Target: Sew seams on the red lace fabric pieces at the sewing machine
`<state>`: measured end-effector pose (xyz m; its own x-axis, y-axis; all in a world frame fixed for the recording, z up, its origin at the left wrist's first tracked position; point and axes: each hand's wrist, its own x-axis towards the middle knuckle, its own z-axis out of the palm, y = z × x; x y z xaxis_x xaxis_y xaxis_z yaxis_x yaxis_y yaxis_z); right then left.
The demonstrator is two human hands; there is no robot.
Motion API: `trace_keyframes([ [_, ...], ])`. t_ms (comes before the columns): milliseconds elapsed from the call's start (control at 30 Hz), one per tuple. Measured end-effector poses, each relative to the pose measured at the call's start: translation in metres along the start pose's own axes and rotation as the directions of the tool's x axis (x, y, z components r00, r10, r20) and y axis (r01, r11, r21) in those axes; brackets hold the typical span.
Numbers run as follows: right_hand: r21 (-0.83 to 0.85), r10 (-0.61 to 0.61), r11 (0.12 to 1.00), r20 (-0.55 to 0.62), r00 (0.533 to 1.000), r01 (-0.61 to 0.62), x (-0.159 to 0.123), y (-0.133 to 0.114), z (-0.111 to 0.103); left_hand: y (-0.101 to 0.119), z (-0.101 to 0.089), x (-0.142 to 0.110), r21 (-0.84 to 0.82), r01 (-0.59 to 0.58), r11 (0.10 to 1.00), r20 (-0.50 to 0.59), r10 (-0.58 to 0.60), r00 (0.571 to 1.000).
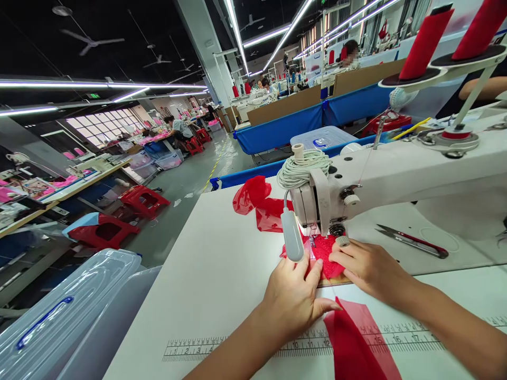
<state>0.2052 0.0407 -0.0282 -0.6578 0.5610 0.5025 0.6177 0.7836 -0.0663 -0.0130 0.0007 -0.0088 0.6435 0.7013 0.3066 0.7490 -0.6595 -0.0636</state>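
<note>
Under the needle of a white sewing machine [388, 179] lies a piece of red lace fabric [325, 253]. My left hand [291, 293] rests on the near left of the lace, fingers outstretched and thumb spread to the right. The fingers of my right hand [366, 266] are bent and closed on the right edge of the lace. A sheer red fabric strip [352, 338] hangs toward me over the table, below my left thumb. Behind the presser foot, more sheer red fabric [273, 214] lies crumpled. A small grey lamp [292, 235] partly covers the sewing area.
Thread snips [414, 243] lie right of my right hand on the machine bed. A ruler scale [198, 345] runs along the white table [186, 285]. Red thread cones [425, 45] stand above the machine. A lidded plastic bin [75, 301] and red stools [144, 200] are at left.
</note>
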Motion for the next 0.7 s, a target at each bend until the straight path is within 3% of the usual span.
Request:
trace_keyframes([
  [300, -0.009, 0.029, 1.000, -0.024, 0.999, -0.030, 0.0035, -0.0010, -0.0010, 0.0046, 0.0014, -0.0033, 0.027, 0.007, 1.000, -0.073, -0.005, 0.997],
  [700, 0.000, 0.097, 0.995, 0.018, 0.995, -0.097, 0.0020, 0.0009, 0.0024, 0.0065, 0.0018, -0.0048, 0.108, 0.038, 0.993, -0.057, -0.032, 0.998],
])
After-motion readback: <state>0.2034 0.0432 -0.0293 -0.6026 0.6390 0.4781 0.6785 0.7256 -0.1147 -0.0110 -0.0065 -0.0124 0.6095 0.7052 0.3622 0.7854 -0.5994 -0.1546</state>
